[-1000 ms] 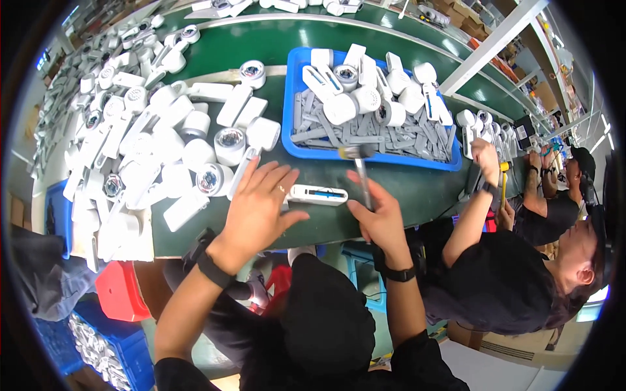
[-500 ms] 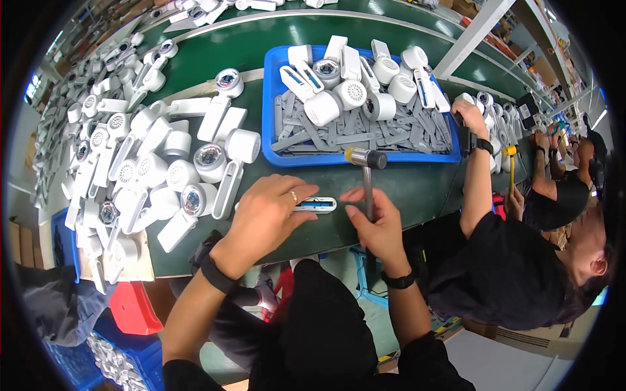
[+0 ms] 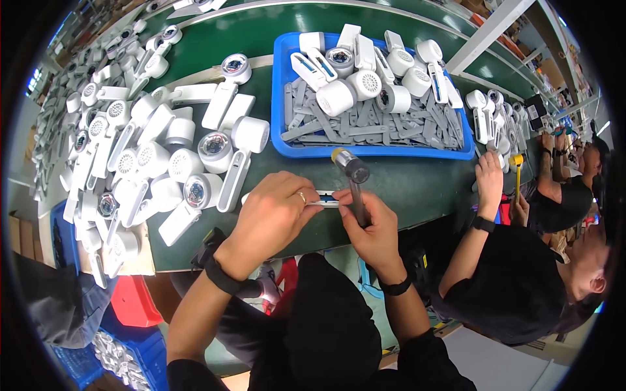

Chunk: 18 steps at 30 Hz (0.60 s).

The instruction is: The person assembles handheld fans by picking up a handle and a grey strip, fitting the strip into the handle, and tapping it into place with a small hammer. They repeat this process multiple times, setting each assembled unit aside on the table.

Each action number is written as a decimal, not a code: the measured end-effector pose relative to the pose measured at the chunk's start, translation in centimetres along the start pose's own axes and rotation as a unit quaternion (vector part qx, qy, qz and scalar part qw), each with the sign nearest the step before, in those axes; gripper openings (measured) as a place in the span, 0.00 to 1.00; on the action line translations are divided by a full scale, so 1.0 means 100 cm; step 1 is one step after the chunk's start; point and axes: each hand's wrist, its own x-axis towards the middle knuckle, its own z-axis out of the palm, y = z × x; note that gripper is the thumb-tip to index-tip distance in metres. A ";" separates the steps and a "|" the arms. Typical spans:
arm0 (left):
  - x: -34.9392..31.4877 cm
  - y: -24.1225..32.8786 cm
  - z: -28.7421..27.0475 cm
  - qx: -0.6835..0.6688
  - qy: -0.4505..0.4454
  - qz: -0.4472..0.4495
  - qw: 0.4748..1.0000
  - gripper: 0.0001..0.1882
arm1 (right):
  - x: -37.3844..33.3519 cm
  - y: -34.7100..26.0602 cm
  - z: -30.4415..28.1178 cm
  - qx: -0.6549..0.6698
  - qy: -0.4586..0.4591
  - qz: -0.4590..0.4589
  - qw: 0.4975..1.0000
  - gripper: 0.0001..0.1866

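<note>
My left hand (image 3: 268, 212) is closed over a white handheld fan's handle (image 3: 327, 201) lying low above the green table; a blue part shows in its open slot, and most of the fan is hidden under the hand. In my right hand (image 3: 378, 231) a small hammer (image 3: 352, 169) is held, its shaft between palm and fingers, its yellow-and-dark head pointing up and away. The thumb and forefinger of that hand reach the handle's right end, close to my left fingertips. Beyond both hands stands a blue tray (image 3: 279, 124) with grey strips (image 3: 319, 120) and several white fans (image 3: 336, 98).
White fans (image 3: 153, 159) lie heaped across the left of the table (image 3: 287, 244). To the right, a co-worker's hand (image 3: 489, 179) is over the table, beside another person's yellow hammer (image 3: 517, 161). A pale metal post (image 3: 489, 36) rises behind the tray.
My right hand has moved left, its fingertips now at the handle's end, and the hammer head has tilted. The co-worker's hand has left the tray's edge and come nearer. The view shifted slightly.
</note>
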 end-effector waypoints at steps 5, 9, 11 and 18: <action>-0.003 -0.001 0.003 0.008 0.014 0.018 1.000 0.10 | -0.003 -0.010 -0.005 -0.107 -0.033 0.013 0.994 0.10; -0.006 0.001 -0.003 0.066 -0.026 0.033 0.997 0.10 | -0.012 -0.022 0.003 -0.256 -0.031 -0.114 0.960 0.20; -0.010 -0.001 -0.002 0.081 -0.015 0.051 0.995 0.09 | -0.022 -0.028 0.012 -0.293 -0.022 -0.089 0.952 0.23; -0.011 -0.002 0.003 0.017 0.032 0.033 0.999 0.08 | -0.031 -0.006 0.000 -0.190 -0.031 -0.109 0.975 0.20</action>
